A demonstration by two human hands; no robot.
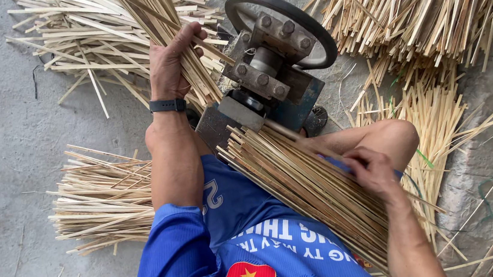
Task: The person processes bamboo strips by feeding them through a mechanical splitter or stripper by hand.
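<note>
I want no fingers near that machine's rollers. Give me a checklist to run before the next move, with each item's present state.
1. Left hand has a firm grip on the upright bundle of pale split bamboo strips: ok, fingers wrapped around it.
2. Right hand steadies the long bundle of thin bamboo sticks lying across the lap: ok, resting on it.
3. Both hands apart from the grey bolted roller head of the blue metal machine: ok.
4. Lap bundle's front ends aligned with the machine's inlet: cannot tell, inlet hidden.
5. Dark handwheel free of stray strips: ok on the visible rim.
6. Black wristband sits snug: ok.
</note>
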